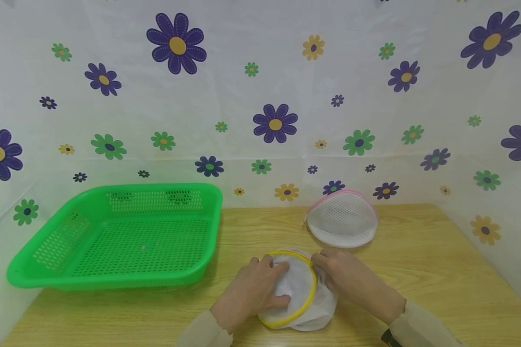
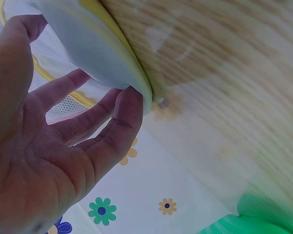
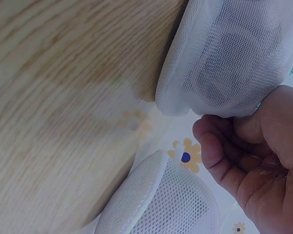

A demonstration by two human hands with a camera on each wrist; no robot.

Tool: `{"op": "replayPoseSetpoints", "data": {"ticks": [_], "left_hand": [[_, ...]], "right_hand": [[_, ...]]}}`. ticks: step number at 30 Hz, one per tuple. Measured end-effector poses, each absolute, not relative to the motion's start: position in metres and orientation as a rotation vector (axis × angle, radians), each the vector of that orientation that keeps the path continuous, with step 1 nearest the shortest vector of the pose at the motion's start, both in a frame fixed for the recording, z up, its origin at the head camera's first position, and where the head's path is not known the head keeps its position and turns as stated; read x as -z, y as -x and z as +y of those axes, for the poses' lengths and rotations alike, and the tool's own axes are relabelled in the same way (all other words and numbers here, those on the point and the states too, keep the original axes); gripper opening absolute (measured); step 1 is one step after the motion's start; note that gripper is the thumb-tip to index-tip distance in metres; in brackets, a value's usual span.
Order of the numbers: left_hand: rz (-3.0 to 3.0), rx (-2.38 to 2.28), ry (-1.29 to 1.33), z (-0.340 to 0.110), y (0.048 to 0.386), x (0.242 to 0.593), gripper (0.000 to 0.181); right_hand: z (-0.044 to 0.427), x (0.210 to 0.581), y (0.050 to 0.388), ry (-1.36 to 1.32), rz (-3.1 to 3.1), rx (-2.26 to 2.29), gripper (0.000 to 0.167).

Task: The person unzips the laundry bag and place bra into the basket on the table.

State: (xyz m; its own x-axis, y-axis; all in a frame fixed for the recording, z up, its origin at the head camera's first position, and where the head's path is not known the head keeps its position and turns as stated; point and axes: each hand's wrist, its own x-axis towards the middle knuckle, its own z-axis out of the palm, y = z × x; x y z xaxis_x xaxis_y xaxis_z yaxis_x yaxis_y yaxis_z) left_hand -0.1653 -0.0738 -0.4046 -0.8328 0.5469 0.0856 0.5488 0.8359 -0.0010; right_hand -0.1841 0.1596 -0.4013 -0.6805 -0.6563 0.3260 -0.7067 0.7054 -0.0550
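A white mesh bag with a yellow rim (image 1: 314,289) lies near the table's front edge. My left hand (image 1: 253,291) is at its left side, thumb and fingers spread over the round face; in the left wrist view the fingertips of the left hand (image 2: 73,126) touch the bag's edge (image 2: 102,53). My right hand (image 1: 351,279) pinches the bag's upper right rim, and in the right wrist view the curled fingers of the right hand (image 3: 254,161) meet the mesh side (image 3: 224,63). Behind it lies a second white mesh bag with pink trim (image 1: 343,219).
A green perforated basket (image 1: 208,258) stands at the left of the wooden table (image 1: 438,260). A white curtain with printed flowers (image 1: 243,38) hangs behind the table and along both sides.
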Motion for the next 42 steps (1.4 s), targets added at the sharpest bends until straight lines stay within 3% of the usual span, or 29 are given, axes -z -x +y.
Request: {"op": "replayPoseSetpoints", "data": {"ticks": [42], "left_hand": [[-2.947, 0.054, 0.874, -0.0731, 0.1653, 0.4041, 0.055]], "right_hand": [[0.1631, 0.3978, 0.1743, -1.097, -2.683, -0.245, 0.024]]}}
